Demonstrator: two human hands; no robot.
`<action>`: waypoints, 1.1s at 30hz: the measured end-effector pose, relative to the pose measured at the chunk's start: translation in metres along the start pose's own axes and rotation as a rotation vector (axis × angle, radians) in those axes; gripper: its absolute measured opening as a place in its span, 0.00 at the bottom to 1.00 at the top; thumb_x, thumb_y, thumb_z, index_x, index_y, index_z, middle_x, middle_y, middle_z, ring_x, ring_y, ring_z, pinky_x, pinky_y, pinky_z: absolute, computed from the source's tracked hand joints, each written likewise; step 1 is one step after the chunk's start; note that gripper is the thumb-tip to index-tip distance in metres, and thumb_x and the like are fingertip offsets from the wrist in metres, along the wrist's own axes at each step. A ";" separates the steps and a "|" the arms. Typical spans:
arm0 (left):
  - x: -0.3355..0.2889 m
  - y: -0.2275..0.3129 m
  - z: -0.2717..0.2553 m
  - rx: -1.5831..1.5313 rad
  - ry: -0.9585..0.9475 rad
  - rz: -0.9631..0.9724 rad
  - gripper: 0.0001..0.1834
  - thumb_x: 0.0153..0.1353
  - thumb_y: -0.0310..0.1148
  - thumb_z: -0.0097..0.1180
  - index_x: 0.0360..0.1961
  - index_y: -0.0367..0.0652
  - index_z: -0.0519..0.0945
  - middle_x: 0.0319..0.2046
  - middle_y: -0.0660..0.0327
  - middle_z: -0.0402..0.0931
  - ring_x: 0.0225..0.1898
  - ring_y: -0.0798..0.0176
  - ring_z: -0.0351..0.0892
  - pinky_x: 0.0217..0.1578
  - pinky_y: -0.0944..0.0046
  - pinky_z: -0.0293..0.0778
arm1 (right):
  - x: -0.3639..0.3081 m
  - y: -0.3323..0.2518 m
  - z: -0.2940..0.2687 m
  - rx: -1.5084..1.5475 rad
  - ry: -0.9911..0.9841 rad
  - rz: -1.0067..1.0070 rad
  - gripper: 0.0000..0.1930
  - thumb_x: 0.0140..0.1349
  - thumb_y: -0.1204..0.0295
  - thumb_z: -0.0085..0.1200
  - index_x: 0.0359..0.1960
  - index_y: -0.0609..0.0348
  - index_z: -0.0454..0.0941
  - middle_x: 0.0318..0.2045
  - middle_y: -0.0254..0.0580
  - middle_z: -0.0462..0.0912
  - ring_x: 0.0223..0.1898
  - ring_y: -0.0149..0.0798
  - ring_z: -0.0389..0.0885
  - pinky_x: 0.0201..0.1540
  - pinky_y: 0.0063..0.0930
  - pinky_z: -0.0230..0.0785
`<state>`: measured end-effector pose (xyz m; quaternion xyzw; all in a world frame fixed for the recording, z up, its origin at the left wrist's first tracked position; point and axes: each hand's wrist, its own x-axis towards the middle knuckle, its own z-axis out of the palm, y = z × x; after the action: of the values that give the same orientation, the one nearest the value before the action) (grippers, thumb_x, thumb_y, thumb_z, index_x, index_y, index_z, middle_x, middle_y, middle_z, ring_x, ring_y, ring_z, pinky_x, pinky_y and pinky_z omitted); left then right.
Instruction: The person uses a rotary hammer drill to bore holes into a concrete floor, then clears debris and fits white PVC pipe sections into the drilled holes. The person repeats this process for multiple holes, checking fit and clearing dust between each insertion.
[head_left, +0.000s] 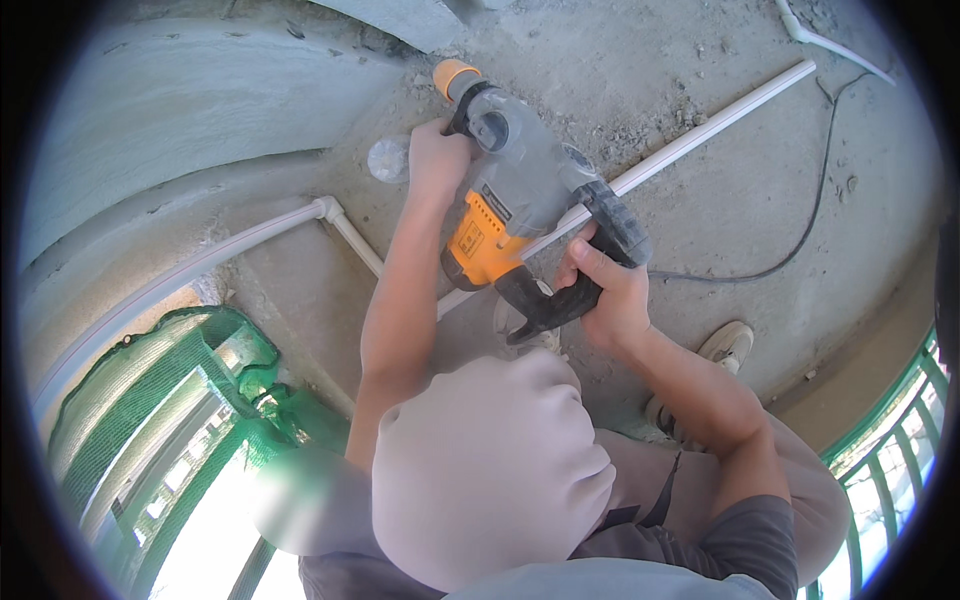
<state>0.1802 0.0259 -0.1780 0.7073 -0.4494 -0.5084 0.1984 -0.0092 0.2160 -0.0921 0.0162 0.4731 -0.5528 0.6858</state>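
A grey, orange and black rotary hammer drill (520, 170) is held over the concrete floor, its orange-collared chuck pointing toward the far left. No bit can be seen in the chuck. My left hand (440, 165) is closed around the black side handle near the chuck. At the other end, my right hand (610, 290) grips the black rear handle, thumb on its upper part; some fingers are hidden behind it. A white pipe (715, 125) passes beneath the drill. Just left of my left hand lies a clear plastic bottle (388, 160), partly covered by the hand.
A dark cable (790, 262) curves over the floor on the right. Another white pipe with an elbow (325, 208) runs along the left wall. Green netting (150, 390) and railings (885, 490) border the lower sides. Rubble (650, 125) lies beyond the drill. A shoe (728, 343) stands right.
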 end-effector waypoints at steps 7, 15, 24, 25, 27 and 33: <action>0.008 -0.001 0.006 0.019 0.026 -0.024 0.13 0.46 0.23 0.64 0.35 0.28 0.87 0.28 0.47 0.85 0.31 0.52 0.85 0.37 0.55 0.77 | 0.015 0.012 -0.019 -0.012 -0.046 -0.008 0.10 0.64 0.74 0.64 0.39 0.56 0.73 0.26 0.39 0.75 0.28 0.38 0.76 0.37 0.37 0.71; -0.032 0.024 0.016 0.640 0.150 0.076 0.17 0.55 0.35 0.59 0.45 0.43 0.88 0.41 0.45 0.88 0.48 0.39 0.87 0.51 0.46 0.80 | 0.032 0.001 -0.060 0.264 -0.100 0.178 0.10 0.69 0.66 0.61 0.40 0.54 0.73 0.31 0.36 0.74 0.30 0.34 0.73 0.37 0.34 0.69; -0.066 0.042 0.011 0.462 0.140 0.049 0.23 0.55 0.43 0.66 0.51 0.47 0.89 0.41 0.45 0.88 0.50 0.38 0.86 0.52 0.47 0.79 | -0.002 -0.052 -0.039 0.026 -0.080 0.120 0.13 0.69 0.69 0.61 0.50 0.56 0.73 0.31 0.37 0.74 0.27 0.34 0.72 0.33 0.34 0.68; -0.065 0.039 0.011 0.431 0.157 0.047 0.23 0.54 0.43 0.66 0.50 0.46 0.89 0.41 0.45 0.88 0.49 0.38 0.87 0.51 0.48 0.79 | -0.002 -0.052 -0.036 -0.006 -0.079 0.098 0.13 0.69 0.69 0.61 0.50 0.56 0.73 0.31 0.37 0.74 0.27 0.34 0.73 0.33 0.35 0.69; -0.055 0.032 0.011 0.351 0.190 0.050 0.23 0.54 0.42 0.67 0.49 0.44 0.89 0.39 0.45 0.88 0.47 0.39 0.87 0.50 0.48 0.79 | 0.004 -0.051 -0.026 -0.062 -0.092 0.063 0.11 0.69 0.70 0.60 0.48 0.57 0.73 0.30 0.37 0.74 0.27 0.35 0.73 0.33 0.35 0.69; -0.016 0.021 0.012 0.145 0.247 0.080 0.19 0.54 0.39 0.67 0.41 0.34 0.88 0.28 0.46 0.86 0.33 0.47 0.88 0.37 0.55 0.78 | 0.018 -0.058 0.022 -0.381 -0.080 -0.076 0.07 0.66 0.77 0.60 0.40 0.61 0.74 0.26 0.40 0.77 0.22 0.36 0.76 0.30 0.33 0.72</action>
<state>0.1586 0.0309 -0.1589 0.7583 -0.4849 -0.3756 0.2208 -0.0418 0.1680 -0.0633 -0.1537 0.5418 -0.4791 0.6732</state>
